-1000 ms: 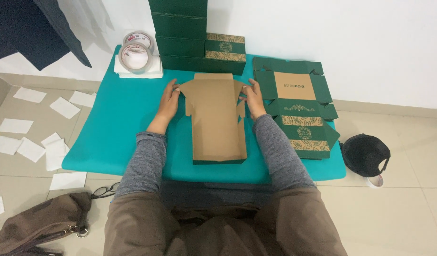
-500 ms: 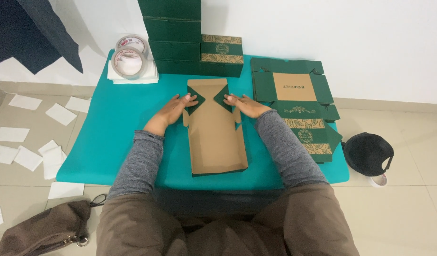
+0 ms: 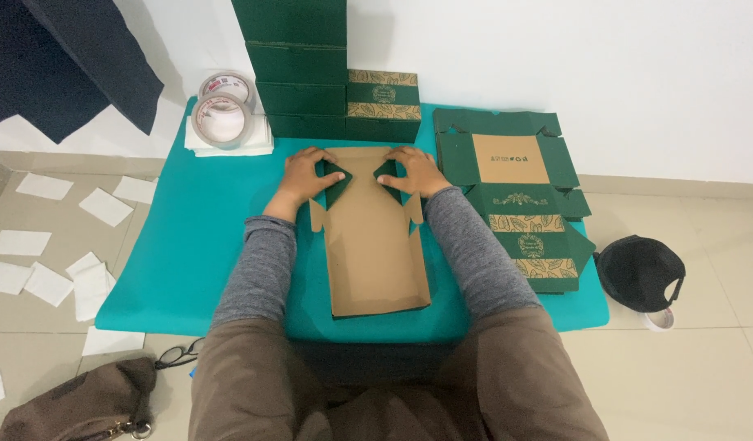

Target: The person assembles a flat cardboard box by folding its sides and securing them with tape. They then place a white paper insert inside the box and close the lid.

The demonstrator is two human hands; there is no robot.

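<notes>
A flat cardboard box blank point(image 3: 372, 241), brown on its upper face and green on the other, lies lengthwise on the teal table point(image 3: 197, 237) in front of me. My left hand point(image 3: 304, 173) presses down a small green corner flap at the blank's far left. My right hand point(image 3: 415, 170) presses the matching green flap at the far right. Both flaps are folded inward over the brown face.
Stacked green boxes point(image 3: 307, 65) stand at the back, with two tape rolls point(image 3: 224, 114) on white paper to their left. A pile of unfolded green blanks point(image 3: 515, 204) lies on the right. A black cap point(image 3: 637, 273), white paper slips point(image 3: 42, 245) and a brown bag point(image 3: 74, 404) are on the floor.
The hands moved from the blank's outer edges inward, folding the two green corner flaps over its brown face. The view has drawn a little closer.
</notes>
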